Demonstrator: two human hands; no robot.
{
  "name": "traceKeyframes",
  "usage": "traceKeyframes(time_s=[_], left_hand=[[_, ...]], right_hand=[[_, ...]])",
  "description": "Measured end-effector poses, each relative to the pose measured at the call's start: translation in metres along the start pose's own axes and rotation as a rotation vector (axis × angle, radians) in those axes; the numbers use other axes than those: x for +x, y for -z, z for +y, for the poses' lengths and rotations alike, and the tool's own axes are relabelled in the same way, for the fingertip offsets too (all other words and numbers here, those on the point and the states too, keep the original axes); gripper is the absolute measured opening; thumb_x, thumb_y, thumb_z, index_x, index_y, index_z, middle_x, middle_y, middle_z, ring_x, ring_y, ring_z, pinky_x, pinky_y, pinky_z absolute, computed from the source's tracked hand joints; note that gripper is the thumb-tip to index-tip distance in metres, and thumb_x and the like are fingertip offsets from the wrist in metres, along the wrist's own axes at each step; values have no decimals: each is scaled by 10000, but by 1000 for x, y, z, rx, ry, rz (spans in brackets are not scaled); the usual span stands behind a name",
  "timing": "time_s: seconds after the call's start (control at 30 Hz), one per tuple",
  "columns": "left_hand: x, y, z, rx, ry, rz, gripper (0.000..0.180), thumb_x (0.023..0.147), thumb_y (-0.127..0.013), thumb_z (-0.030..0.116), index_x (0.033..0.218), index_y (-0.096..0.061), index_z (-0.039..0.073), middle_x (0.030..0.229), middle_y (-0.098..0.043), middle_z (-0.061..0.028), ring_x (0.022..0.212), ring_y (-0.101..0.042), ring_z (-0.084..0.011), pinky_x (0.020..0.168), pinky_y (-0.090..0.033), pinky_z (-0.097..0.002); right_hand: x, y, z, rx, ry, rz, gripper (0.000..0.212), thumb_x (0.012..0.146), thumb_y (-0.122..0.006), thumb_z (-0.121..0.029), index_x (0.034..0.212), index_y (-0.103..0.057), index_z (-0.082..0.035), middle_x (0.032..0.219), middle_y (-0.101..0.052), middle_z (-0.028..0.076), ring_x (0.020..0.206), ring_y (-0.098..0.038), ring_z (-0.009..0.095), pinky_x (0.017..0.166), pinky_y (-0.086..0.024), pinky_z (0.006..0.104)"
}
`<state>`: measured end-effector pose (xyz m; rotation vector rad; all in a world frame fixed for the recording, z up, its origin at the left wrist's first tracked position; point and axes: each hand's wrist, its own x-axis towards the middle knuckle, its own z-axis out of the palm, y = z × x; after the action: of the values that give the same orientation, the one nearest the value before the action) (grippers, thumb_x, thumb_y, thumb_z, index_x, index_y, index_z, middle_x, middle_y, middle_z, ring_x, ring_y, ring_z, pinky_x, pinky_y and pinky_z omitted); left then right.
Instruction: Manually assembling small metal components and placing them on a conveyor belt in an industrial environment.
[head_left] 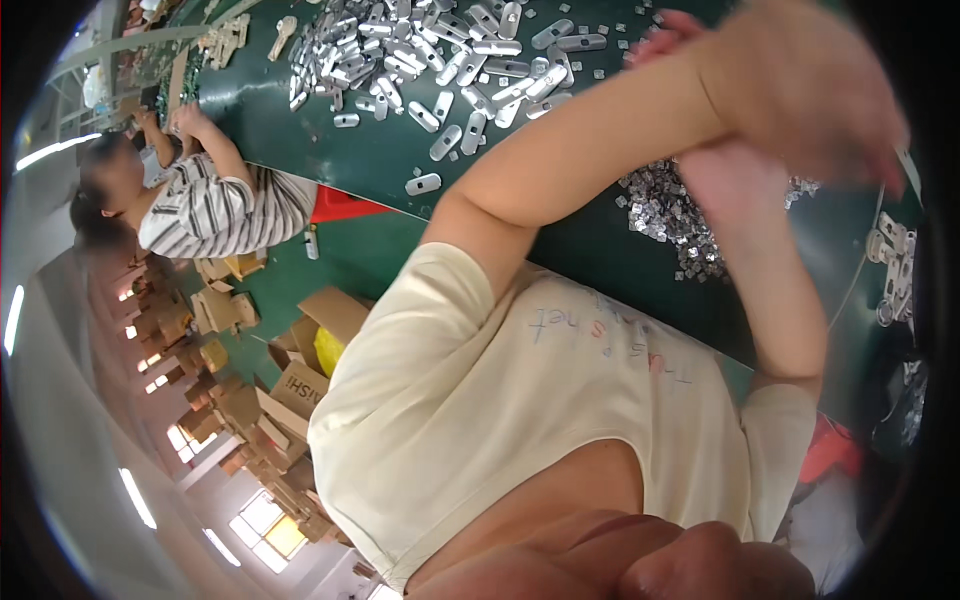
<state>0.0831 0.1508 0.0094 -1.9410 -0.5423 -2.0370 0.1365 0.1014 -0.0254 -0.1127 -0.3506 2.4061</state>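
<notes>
My left forearm reaches across to the right, and my left hand is smeared by motion at the upper right, its fingers bent downward. Crossing beneath it, my right hand is partly covered by my left wrist; blurred fingertips show beyond the forearm. Whatever either hand may hold is hidden. Beside my right hand lies a heap of small, shiny square pieces on the dark green tabletop. Farther left spreads a pile of silver, round-ended metal plates, many with a dark hole in the middle.
Silver metal fittings lie at the table's right side, others at the far left. A co-worker in a striped shirt sits at the left. Open cardboard boxes stand on the floor, one with yellow stuff inside.
</notes>
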Motion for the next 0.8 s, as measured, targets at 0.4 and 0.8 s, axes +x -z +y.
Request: traceKeyframes(time_s=[0.4,0.8], left_hand=[[8,237,96,857,159,-954,373,717,-686,188,1031,-569,25,1060,-567,-160,922,-570,-313,804,-456,-385],[-116,203,179,1378,808,-799,686,769,-626,455,1326,-387,133,1376,-202,-307,1274,-203,-485,1029,-218,-531]], right_hand=[[-85,16,6,-2387,320,-899,428,778,-630,-300,1177,-564,-161,1281,-480,56,1228,-399,264,1038,-275,469],[-49,51,-2,-2672,400,-1022,435,852,-561,-247,1278,-484,-202,1318,-451,-16,1270,-362,166,1050,-203,447]])
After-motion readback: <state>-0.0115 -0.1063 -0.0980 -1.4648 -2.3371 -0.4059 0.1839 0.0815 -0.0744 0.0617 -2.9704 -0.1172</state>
